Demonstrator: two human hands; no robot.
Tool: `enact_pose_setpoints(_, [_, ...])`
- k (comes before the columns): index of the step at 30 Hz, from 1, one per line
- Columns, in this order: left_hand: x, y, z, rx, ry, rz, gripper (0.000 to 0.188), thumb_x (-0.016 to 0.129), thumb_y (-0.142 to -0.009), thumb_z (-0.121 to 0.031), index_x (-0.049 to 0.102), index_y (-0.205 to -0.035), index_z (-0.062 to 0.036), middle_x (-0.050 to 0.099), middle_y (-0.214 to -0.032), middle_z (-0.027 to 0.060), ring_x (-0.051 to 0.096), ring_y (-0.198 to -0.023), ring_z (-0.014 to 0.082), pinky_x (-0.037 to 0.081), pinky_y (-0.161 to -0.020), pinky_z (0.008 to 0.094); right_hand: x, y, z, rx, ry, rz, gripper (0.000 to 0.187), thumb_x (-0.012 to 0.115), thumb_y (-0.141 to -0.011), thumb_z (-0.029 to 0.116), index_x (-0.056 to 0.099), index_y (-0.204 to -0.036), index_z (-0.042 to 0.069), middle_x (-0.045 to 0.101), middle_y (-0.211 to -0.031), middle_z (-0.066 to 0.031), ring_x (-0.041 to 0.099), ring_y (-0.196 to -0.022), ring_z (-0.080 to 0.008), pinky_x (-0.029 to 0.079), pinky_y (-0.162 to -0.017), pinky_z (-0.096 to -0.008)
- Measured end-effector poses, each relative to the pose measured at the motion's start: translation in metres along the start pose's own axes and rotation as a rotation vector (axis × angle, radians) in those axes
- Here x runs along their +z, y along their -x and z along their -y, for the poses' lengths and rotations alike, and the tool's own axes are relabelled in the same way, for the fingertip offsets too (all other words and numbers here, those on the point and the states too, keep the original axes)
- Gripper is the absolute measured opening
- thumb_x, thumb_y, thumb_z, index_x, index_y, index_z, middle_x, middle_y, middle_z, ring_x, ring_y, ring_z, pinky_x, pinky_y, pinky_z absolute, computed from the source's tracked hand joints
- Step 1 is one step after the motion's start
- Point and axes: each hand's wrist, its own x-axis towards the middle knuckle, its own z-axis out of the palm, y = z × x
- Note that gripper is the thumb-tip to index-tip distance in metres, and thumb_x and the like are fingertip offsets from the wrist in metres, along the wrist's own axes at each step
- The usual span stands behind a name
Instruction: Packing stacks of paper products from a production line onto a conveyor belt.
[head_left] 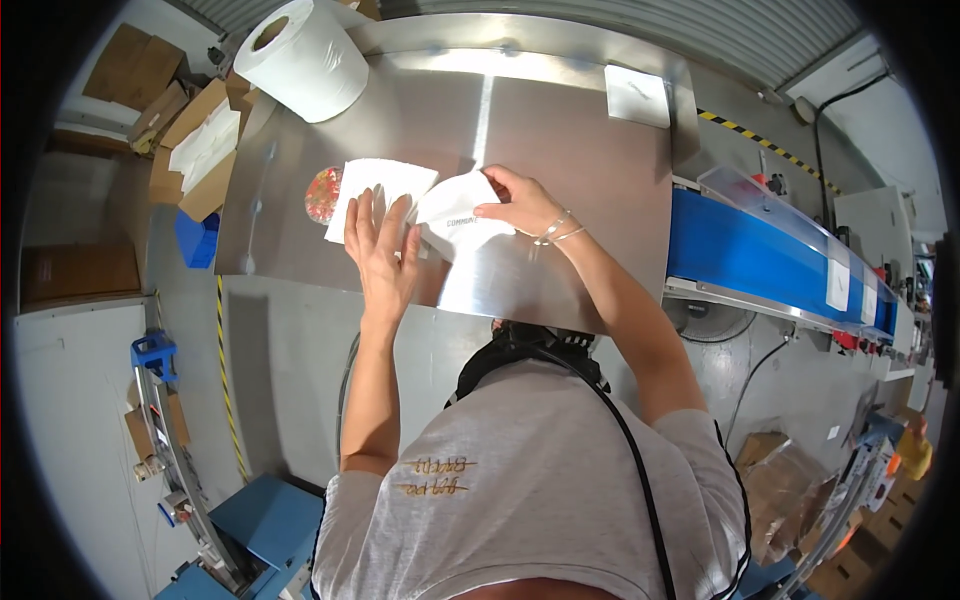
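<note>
My left hand (382, 245) lies with fingers outstretched on a white folded sheet (385, 174), paper or cloth. Its thumb is close to a white printed piece (458, 208) with a rounded edge, whose material I cannot make out. That piece is pinched at its right side between the thumb and fingers of my right hand (522, 205). A round, red-patterned disc (320, 196) sticks out from the left side of the folded sheet, partly covered by it. Everything is over a shiny metal table (590, 230).
A big white paper roll (318, 75) stands at the table's back left, near open cardboard boxes (205, 135) and a blue bin (195, 240). A white square (637, 97) lies at the back right. A blue conveyor belt (740, 240) with a clear guard adjoins the right edge.
</note>
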Motion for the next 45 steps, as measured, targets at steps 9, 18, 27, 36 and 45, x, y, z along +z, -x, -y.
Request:
enact_pose_setpoints(9, [0.001,-0.006,0.002,0.019,0.002,-0.091,0.040,0.061,-0.084,-0.003,0.059,-0.123,-0.0092,0.043,-0.138,0.0192,0.033,-0.132,0.0380,0.028,-0.107,0.0487,-0.038,0.068,-0.009,0.000,-0.178,-0.081,0.034,0.066,-0.086,0.009,0.055,-0.118,0.005,0.061,-0.102,-0.0014,0.056,-0.095,-0.0100,0.047,-0.082,-0.0252])
enact_pose_setpoints(18, [0.007,-0.005,0.002,0.062,-0.029,-0.103,0.038,0.061,-0.081,0.002,0.061,-0.118,-0.0048,0.048,-0.132,0.0188,0.040,-0.127,0.0376,0.031,-0.105,0.0481,-0.127,0.169,-0.022,0.167,-0.005,-0.435,0.032,0.060,-0.091,0.013,0.053,-0.120,0.001,0.061,-0.101,-0.0021,0.055,-0.092,-0.0087,0.045,-0.083,-0.0240])
enact_pose_setpoints(27, [0.002,-0.005,0.014,0.042,0.126,-0.078,0.032,0.060,-0.078,0.003,0.067,-0.108,-0.0068,0.047,-0.134,0.0188,0.038,-0.129,0.0394,0.030,-0.106,0.0493,-0.036,0.066,0.061,0.115,0.067,0.420,0.032,0.064,-0.088,0.013,0.056,-0.117,0.001,0.060,-0.101,-0.0024,0.054,-0.095,-0.0106,0.045,-0.087,-0.0272])
enact_pose_setpoints(36, [-0.011,-0.007,0.001,0.043,0.137,0.082,0.034,0.074,-0.074,-0.028,0.069,-0.098,-0.0033,0.034,-0.143,0.0232,0.025,-0.134,0.0451,0.024,-0.105,0.0547,0.027,-0.020,-0.013,-0.043,-0.515,0.234,0.040,0.062,-0.090,0.006,0.049,-0.128,0.003,0.056,-0.117,-0.0021,0.054,-0.105,-0.0092,0.045,-0.094,-0.0262])
enact_pose_setpoints(45, [0.001,-0.008,0.010,0.165,0.067,0.064,0.027,0.070,-0.069,-0.017,0.061,-0.091,-0.0027,0.034,-0.145,0.0211,0.025,-0.135,0.0438,0.019,-0.106,0.0567,0.049,-0.004,-0.018,-0.129,-0.147,-0.045,0.057,0.062,-0.087,0.002,0.038,-0.138,0.002,0.047,-0.135,-0.0065,0.043,-0.127,-0.0179,0.037,-0.106,-0.0324])
